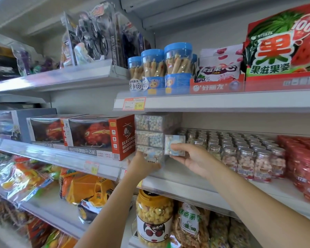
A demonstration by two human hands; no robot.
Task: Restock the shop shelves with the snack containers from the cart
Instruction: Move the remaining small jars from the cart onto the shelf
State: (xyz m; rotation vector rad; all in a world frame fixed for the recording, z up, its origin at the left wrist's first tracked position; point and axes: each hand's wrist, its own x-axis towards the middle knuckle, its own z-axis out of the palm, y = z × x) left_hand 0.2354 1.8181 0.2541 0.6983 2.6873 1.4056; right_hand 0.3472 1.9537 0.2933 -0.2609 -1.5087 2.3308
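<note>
A stack of three clear square snack boxes (149,138) filled with small pastel balls stands on the middle shelf (183,178). My left hand (141,166) grips the bottom box of that stack (153,154) from the front. My right hand (191,159) pinches another clear snack box (174,144), holding it just right of the stack, slightly above the shelf surface. The cart is out of view.
Rows of silver-lidded candy jars (243,153) fill the shelf to the right, then red bags (304,163). A red toy helicopter box (100,136) stands directly left of the stack. Blue-lidded jars (165,67) sit on the shelf above. A popcorn jar (153,217) stands below.
</note>
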